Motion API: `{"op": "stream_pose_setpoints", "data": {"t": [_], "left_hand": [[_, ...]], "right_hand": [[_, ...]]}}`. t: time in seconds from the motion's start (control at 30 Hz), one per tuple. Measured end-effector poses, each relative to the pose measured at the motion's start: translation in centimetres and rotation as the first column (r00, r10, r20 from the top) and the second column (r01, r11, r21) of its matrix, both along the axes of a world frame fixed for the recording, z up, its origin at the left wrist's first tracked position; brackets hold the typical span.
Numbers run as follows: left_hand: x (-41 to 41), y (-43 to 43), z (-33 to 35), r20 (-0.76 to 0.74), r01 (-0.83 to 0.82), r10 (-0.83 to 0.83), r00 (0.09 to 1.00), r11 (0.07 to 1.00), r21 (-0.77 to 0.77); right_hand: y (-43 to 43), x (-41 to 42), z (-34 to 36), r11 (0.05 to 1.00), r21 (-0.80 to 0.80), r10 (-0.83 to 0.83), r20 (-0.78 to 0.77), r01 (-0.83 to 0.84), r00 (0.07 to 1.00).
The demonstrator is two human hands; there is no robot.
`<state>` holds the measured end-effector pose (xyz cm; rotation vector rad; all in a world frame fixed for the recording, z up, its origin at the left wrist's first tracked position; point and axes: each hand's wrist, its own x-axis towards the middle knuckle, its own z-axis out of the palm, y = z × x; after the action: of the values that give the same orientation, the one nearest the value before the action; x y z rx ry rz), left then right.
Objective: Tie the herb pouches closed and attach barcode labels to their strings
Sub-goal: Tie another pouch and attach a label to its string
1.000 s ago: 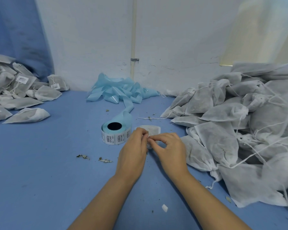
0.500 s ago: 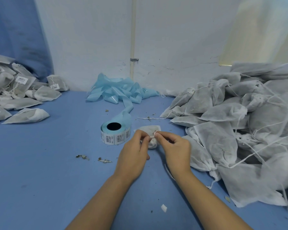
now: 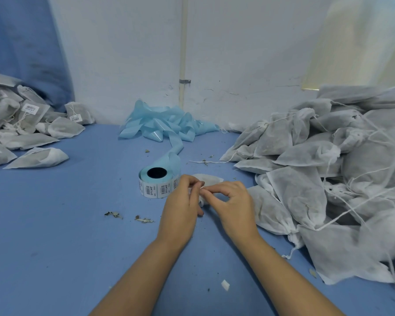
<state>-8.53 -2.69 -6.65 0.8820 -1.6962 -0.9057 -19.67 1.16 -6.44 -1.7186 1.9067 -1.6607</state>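
Note:
A small white herb pouch (image 3: 211,179) lies on the blue table just beyond my hands, mostly hidden by them. My left hand (image 3: 183,201) and my right hand (image 3: 234,204) meet over its gathered neck, fingertips pinching the thin white string between them. A roll of barcode labels (image 3: 156,182) on pale blue backing stands upright just left of my left hand. A large heap of white pouches (image 3: 328,169) with loose strings fills the right side. Pouches carrying barcode labels (image 3: 30,131) lie in a pile at the far left.
Spent pale blue backing tape (image 3: 167,126) is bunched against the white wall behind the roll. Herb crumbs (image 3: 128,217) and a small white scrap (image 3: 225,285) lie on the blue table (image 3: 66,236). A loose string (image 3: 205,161) lies beyond the pouch.
My fingertips have kept working at the pouch's neck; over the last second the hands rose slightly, parted a little, then closed together again. Nothing else moved.

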Motion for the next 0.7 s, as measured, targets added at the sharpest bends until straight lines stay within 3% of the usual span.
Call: {"op": "stream_pose_setpoints", "data": {"t": [0.13,0.4,0.57,0.7], "left_hand": [[-0.2,0.7,-0.1,-0.065,0.064,-0.062,0.996,0.998,0.029],[-1.5,1.0,-0.2,-0.348,0.135,-0.053,0.936,0.968,0.213],[-1.1,0.5,-0.1,-0.293,0.108,-0.063,0.954,0.984,0.140],[-0.6,0.1,0.1,-0.211,0.077,-0.058,0.976,0.994,0.081]], "right_hand": [[0.0,0.0,0.0,1.000,0.014,-0.012,0.012,0.012,1.000],[-0.1,-0.2,-0.1,0.996,-0.016,0.092,0.352,-0.092,0.932],[-0.1,-0.1,0.3,0.989,-0.024,0.138,0.495,-0.145,0.858],[0.1,-0.1,0.9,0.956,-0.014,0.221,0.695,-0.294,0.685]]}}
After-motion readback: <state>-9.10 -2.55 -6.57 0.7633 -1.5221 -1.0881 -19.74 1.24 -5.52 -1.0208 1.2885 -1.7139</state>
